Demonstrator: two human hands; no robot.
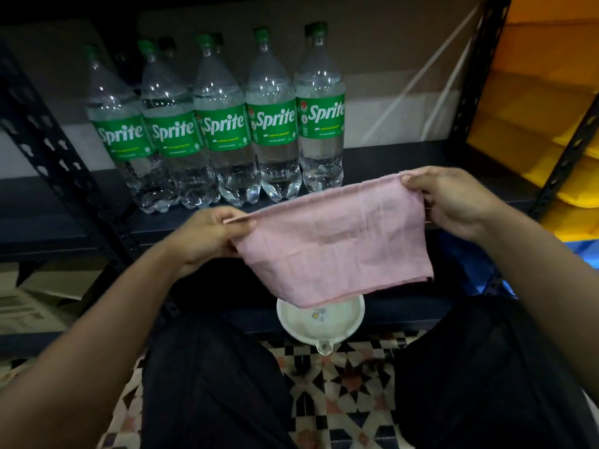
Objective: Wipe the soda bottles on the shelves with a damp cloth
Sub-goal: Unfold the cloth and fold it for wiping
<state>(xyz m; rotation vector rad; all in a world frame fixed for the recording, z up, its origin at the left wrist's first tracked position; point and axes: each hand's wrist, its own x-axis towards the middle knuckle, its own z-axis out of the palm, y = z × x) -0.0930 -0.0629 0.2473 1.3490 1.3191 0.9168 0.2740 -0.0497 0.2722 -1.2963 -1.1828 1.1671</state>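
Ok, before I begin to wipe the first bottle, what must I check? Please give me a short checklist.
1. Grip on the cloth: ok. The left hand and the right hand each pinch an upper corner.
2. Is the cloth damp: cannot tell.
3. Are the bottles upright, caps on: ok for the front row.
4. Is the bowl under the cloth for drips: ok.
5. Water in the bowl: cannot tell.
6. A hand free to steady a bottle: not ok, both hold the cloth.

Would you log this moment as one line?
left hand, right hand: hold thin pink cloth spread | white bowl: beneath | green-labelled clear bottles: untouched
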